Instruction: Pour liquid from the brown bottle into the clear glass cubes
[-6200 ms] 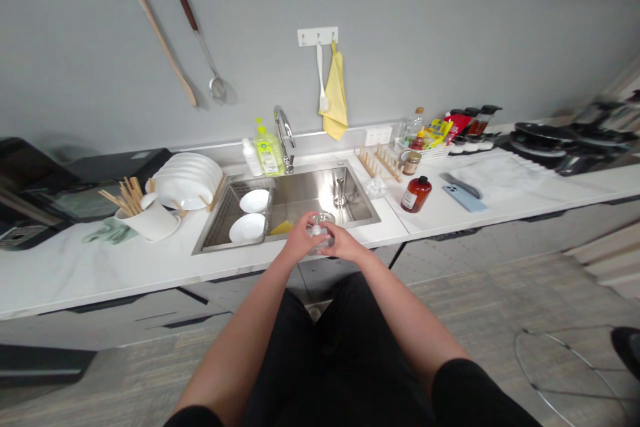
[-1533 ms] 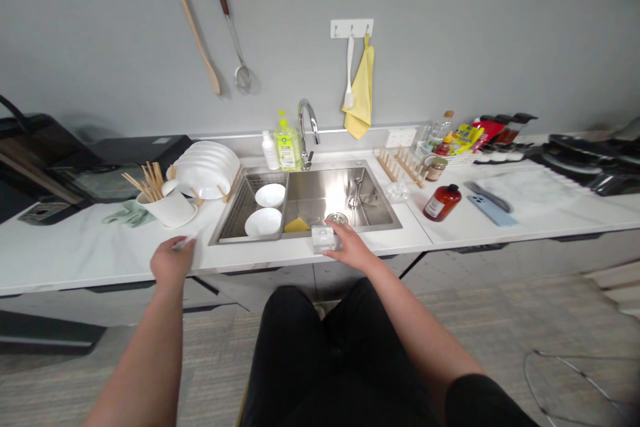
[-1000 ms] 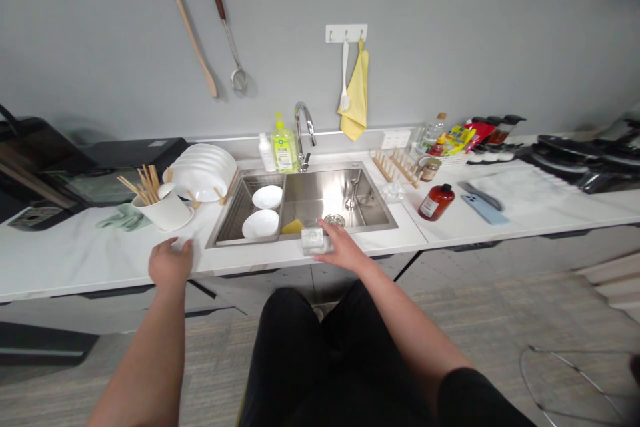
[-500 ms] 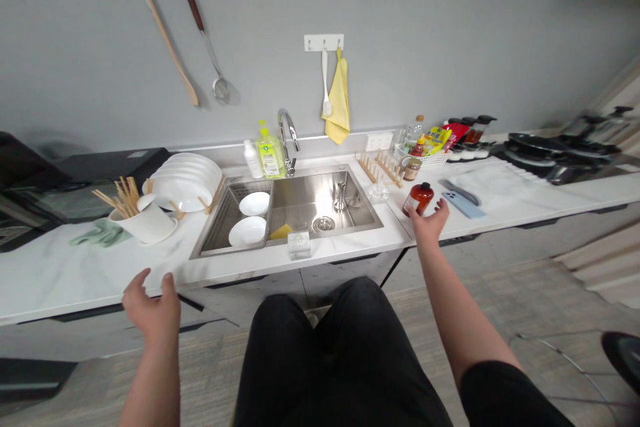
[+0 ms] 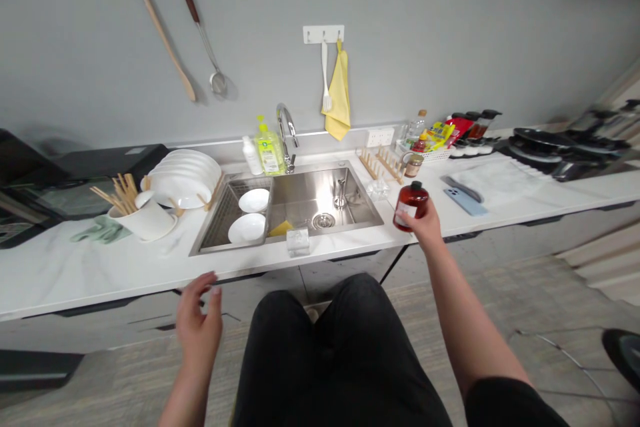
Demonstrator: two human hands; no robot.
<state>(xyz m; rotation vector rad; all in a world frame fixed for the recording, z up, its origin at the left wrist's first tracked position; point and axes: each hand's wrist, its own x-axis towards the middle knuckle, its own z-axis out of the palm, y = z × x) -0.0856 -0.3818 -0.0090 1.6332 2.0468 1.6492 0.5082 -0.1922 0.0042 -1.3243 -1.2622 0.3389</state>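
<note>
My right hand is wrapped round a reddish-amber bottle with a black cap and a pale label. The bottle is upright, over the counter to the right of the sink. In front of the counter's edge, my left hand hangs in the air with fingers curved and apart, holding nothing. A small clear glass stands at the sink's front rim, between the two hands. Past the bottle lie a blue phone and a dark, slim item.
The steel sink holds two white bowls and a yellow sponge. Behind it are a faucet and a green pump bottle. Plates and a utensil holder stand left; a wooden rack stands right.
My right hand has closed round the amber bottle and brought it up, nearer to me. My left hand has moved right, toward the middle.
</note>
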